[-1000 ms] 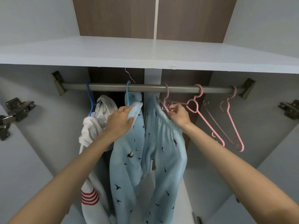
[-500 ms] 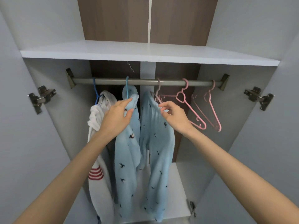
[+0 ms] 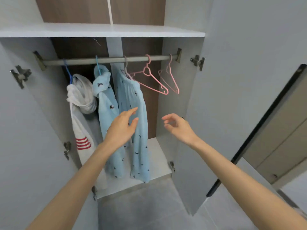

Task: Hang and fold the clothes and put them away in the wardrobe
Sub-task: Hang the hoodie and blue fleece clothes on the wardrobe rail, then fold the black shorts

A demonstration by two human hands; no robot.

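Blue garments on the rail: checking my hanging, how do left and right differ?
The left blue garment hangs on a blue hanger, bunched near its top; the right blue garment on a pink hanger, falling smoother. Both are light blue with dark prints.

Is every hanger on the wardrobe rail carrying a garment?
No, two pink hangers hang bare near the right end of the rail.

Grey tiled floor [image 3: 149, 213], with a black-framed beige panel [image 3: 282, 138] at right.
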